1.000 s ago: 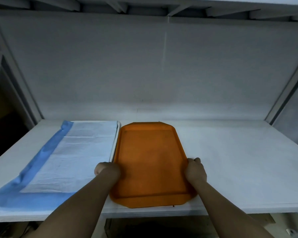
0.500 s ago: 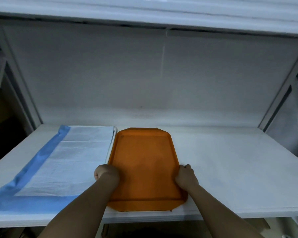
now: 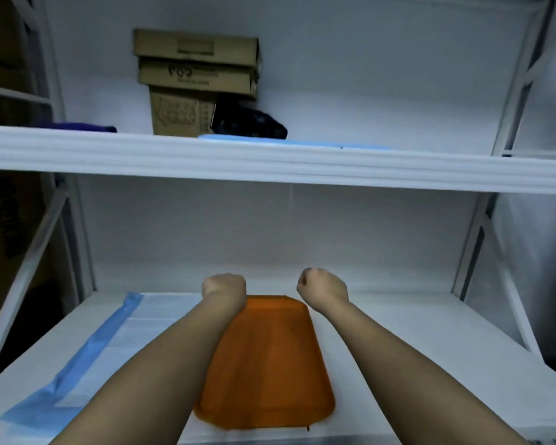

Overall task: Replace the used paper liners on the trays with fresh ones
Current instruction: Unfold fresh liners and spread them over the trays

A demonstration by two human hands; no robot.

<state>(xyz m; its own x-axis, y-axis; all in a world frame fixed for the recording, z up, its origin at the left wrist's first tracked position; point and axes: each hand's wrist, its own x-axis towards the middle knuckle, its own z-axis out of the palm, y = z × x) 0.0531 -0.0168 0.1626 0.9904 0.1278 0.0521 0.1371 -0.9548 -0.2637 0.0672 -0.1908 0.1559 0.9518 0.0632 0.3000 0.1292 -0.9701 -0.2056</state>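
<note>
An orange tray (image 3: 267,364) lies bare on the white shelf (image 3: 398,342), lengthwise away from me. To its left a tray is covered by a white paper liner with a blue border (image 3: 109,345). My left hand (image 3: 223,289) and my right hand (image 3: 323,287) are both lifted above the tray's far end, fingers curled into loose fists, holding nothing. More light blue liners (image 3: 289,143) lie flat on the upper shelf (image 3: 270,162).
On the upper shelf stand stacked cardboard boxes (image 3: 196,81), a dark bag (image 3: 247,122) and a purple cloth (image 3: 77,127). White shelf uprights (image 3: 482,252) frame both sides. The shelf's front edge is close to me.
Both hands let go of the orange tray's sides and rose above its far end. My view tilted up, bringing the upper shelf into sight.
</note>
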